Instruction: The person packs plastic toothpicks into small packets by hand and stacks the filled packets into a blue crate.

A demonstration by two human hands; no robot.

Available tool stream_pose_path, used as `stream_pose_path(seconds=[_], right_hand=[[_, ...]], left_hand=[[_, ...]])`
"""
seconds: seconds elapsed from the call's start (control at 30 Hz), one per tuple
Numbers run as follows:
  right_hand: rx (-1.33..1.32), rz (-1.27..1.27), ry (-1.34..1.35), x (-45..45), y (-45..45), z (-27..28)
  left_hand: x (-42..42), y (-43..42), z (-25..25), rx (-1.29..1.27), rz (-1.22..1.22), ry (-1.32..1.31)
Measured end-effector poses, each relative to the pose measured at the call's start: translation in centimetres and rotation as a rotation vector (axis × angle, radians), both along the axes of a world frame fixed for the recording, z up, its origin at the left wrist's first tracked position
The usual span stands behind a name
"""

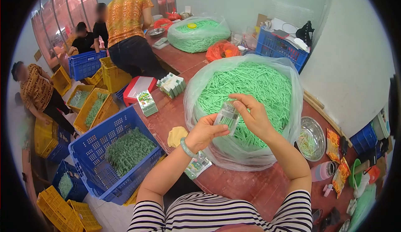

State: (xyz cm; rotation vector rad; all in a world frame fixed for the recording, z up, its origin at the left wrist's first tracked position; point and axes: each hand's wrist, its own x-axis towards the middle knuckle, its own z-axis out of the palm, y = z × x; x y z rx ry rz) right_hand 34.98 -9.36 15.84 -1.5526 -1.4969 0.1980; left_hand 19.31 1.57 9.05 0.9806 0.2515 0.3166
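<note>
My left hand (pixel 205 131) pinches a small clear plastic packet (pixel 227 116) filled with thin green sticks, held upright over the near side of a big bag. My right hand (pixel 253 116) is at the packet's upper end, thumb and fingers closed about its top edge. Below and behind them, the large clear plastic bag (pixel 295 107) stands wide at the mouth, heaped with loose green sticks (pixel 255 81). Flat printed packets (pixel 198 165) lie by my left forearm, and a yellowish cloth (pixel 178 136) lies beside my left wrist.
Left of the red table (pixel 250 181) stands a blue crate (pixel 119 190) holding green packets (pixel 130 150). Stacked packets (pixel 171 85) lie near a red box (pixel 140 89). A metal bowl (pixel 321 142) and pink bottle (pixel 323 171) sit at right. Several people work beyond, one in an orange shirt (pixel 127 17).
</note>
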Motion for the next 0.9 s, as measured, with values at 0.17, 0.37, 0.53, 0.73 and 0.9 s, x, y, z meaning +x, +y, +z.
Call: stream_pose_path(seconds=[0.17,0.37,0.53,0.73,0.9], right_hand=[[0.055,0.188,-0.272,-0.1,-0.3,0.0],[-0.156,0.047,0.18,0.7,-0.1,0.8],[-0.252,0.146,0.339,1.9,0.3,-0.6],[-0.326,0.311,0.55,2.2,0.7,0.9],[-0.126,-0.137,-0.06,11.3,3.6,-1.7]], left_hand=[[-0.1,0.1,-0.7,-0.079,0.022,-0.088],[0.3,-0.2,-0.7,-0.184,0.039,-0.071],[-0.3,0.7,0.2,0.095,-0.091,0.164],[-0.5,0.6,-1.0,0.234,0.034,-0.007],[-1.7,2.0,-1.1,0.162,0.21,-0.008]])
